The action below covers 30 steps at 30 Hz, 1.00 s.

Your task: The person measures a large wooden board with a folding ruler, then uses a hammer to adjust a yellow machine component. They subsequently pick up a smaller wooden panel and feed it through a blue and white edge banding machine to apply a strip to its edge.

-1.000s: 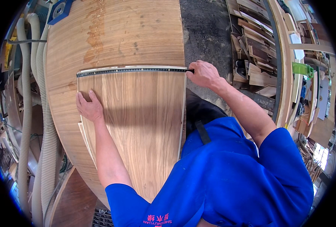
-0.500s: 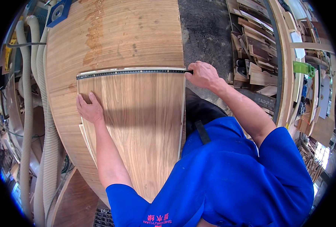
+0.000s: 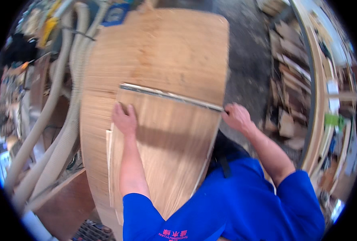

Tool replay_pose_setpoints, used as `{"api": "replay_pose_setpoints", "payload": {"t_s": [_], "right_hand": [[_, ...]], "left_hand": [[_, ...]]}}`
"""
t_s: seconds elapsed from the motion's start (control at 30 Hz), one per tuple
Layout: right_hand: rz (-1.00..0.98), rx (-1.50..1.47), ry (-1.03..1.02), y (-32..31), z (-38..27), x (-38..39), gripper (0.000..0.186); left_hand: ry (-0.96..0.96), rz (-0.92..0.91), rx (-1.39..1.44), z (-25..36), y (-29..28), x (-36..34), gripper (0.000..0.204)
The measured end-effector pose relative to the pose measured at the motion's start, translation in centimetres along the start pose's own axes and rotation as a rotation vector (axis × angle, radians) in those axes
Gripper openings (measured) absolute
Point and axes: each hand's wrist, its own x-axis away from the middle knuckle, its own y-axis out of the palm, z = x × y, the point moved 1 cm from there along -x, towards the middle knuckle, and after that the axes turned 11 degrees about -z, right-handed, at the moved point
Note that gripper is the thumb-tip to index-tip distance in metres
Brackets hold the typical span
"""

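A stack of wood-grain panels (image 3: 166, 140) lies on a larger wooden sheet in front of me. Along the far edge of the top panel runs a narrow black measuring tape (image 3: 170, 95), its marks blurred. My right hand (image 3: 238, 117) is closed on the tape's right end, at the panel's far right corner. Near the far left corner, my left hand (image 3: 125, 119) rests on the panel's left edge with fingers spread, holding nothing.
The large sheet (image 3: 186, 48) extends away beneath the panels. Ribbed hoses (image 3: 72, 108) run down the left, near a blue object (image 3: 115, 15). Scrap boards (image 3: 293, 76) are piled on the right beyond a strip of dark floor (image 3: 249, 60).
My view has swung, so the panels and both hands appear lower, farther right and tilted. Both hands keep their places on the panel and tape.
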Motion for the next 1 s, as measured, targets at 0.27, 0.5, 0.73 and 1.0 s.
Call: {"api": "replay_pose_setpoints", "payload": {"t_s": [0.27,0.5,0.73,1.0], "right_hand": [[-0.293,-0.318,-0.094,-0.5,-5.5,1.9,0.030],[-0.516,-0.274,-0.756,4.8,-17.0,2.0,0.020],[-0.824,-0.080,-1.047,10.2,-23.8,5.6,0.022],[-1.163,0.010,-1.162,15.1,-28.1,12.0,0.020]], "left_hand": [[-0.079,-0.142,0.600,9.9,-2.9,11.7,0.054],[-0.587,0.009,1.588,16.2,-2.6,22.8,0.034],[-0.881,0.588,1.511,14.6,-8.1,29.2,0.023],[-1.335,0.529,1.062,15.2,-9.4,43.5,0.023]]}}
